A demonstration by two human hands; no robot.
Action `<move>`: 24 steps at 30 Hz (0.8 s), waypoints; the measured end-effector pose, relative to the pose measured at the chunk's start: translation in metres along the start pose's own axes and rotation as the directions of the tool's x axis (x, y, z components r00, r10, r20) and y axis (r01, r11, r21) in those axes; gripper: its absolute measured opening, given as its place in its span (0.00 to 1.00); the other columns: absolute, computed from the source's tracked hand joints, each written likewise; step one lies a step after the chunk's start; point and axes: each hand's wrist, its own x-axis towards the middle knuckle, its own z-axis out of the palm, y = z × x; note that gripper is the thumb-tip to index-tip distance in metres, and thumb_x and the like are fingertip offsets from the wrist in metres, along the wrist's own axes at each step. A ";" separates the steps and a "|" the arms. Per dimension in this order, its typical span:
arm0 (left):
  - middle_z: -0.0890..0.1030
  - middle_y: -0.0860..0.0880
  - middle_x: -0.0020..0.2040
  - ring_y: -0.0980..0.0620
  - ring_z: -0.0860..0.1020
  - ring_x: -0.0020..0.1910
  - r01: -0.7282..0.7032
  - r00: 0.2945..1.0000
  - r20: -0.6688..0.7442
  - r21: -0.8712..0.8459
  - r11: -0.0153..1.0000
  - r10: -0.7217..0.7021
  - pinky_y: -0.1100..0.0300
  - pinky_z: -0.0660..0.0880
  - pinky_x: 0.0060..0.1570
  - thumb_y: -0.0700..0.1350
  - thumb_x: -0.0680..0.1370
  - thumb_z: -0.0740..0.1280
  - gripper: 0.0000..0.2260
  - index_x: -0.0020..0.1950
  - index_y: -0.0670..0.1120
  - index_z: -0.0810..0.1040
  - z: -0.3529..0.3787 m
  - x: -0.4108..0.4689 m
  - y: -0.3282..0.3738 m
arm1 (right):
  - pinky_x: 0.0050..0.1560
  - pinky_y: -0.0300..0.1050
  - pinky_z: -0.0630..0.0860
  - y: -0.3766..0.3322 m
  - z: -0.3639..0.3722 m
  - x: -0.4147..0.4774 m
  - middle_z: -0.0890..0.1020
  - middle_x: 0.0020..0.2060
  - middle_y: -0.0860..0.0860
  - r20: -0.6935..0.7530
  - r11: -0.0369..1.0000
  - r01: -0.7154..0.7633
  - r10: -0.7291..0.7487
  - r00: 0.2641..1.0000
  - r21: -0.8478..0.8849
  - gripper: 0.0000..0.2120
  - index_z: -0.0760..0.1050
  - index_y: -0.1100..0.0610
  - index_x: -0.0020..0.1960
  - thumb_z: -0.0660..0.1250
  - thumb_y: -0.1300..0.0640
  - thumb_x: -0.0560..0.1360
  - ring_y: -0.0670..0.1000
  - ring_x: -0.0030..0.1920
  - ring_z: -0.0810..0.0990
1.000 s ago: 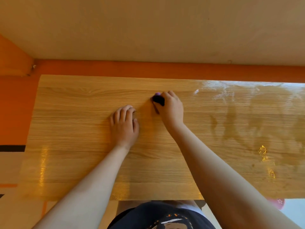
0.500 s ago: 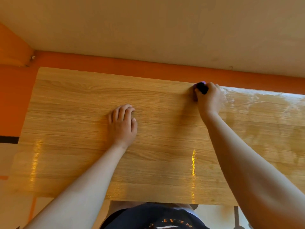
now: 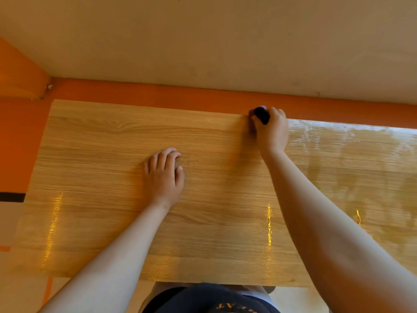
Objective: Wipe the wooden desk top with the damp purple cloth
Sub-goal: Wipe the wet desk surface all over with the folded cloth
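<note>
- The right hand (image 3: 272,132) sits at the far edge of the desk top (image 3: 101,154), fingers curled round a bunched cloth (image 3: 261,115) that it presses to the wood right at that rim.
- The cloth shows as a dark wad with a purple fringe poking out past the knuckles, touching the orange strip (image 3: 158,93) behind the desk.
- The left hand (image 3: 163,175) rests nearer the body and left of the right hand, well apart from it. Its fingers are loosely bent, its tips are on the wood, and it holds nothing.
- Bare wood runs left of the left hand to the desk's left edge, and from both hands back to the near edge.
- Right of the right hand lies a wet sheen (image 3: 349,154), streaky and glossy, reaching out of view.
- The top is pale wood with straight grain and a few bright glints near the forearms.
- Beyond the right hand, above the orange strip, rises a plain beige wall (image 3: 203,41).
- Below the forearms, a dark shirt (image 3: 209,299) shows at the near edge.
</note>
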 end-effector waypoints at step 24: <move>0.76 0.48 0.62 0.43 0.71 0.60 -0.032 0.998 0.055 -0.038 0.999 0.034 0.47 0.63 0.60 0.45 0.74 0.63 0.13 0.58 0.46 0.75 -0.003 0.000 -0.006 | 0.39 0.42 0.65 0.026 -0.031 -0.143 0.77 0.45 0.51 -0.020 0.991 -0.125 0.124 0.992 -0.048 0.09 0.77 0.58 0.48 0.69 0.52 0.73 0.51 0.43 0.74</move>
